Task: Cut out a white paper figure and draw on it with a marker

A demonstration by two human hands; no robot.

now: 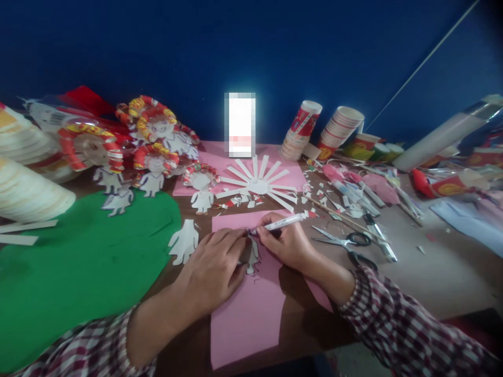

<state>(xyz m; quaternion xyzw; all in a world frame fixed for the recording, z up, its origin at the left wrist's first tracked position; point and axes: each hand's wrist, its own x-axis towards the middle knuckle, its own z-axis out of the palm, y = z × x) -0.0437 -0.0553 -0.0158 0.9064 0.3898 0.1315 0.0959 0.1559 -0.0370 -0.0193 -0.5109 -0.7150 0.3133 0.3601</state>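
My right hand (288, 242) grips a white acrylic marker (285, 222), its tip down at a small white paper figure (252, 257). The figure lies on a pink paper sheet (247, 324), with dark pen marks beside it. My left hand (220, 264) rests flat over the figure with the thumb apart from the fingers, hiding much of it. Left of that hand lies another white paper cutout in a doll-like shape (184, 242). Just beyond the hands are a finished-looking paper figure with a round collar (202, 193) and a white paper cup cut into rays (258, 187).
Black-handled scissors (348, 242) and a capped marker (380, 238) lie to the right among paper scraps. Stacked paper cups (341, 131) stand at the back. A green sheet (78, 272) covers the left side, with decorated ring figures (153, 125) behind it.
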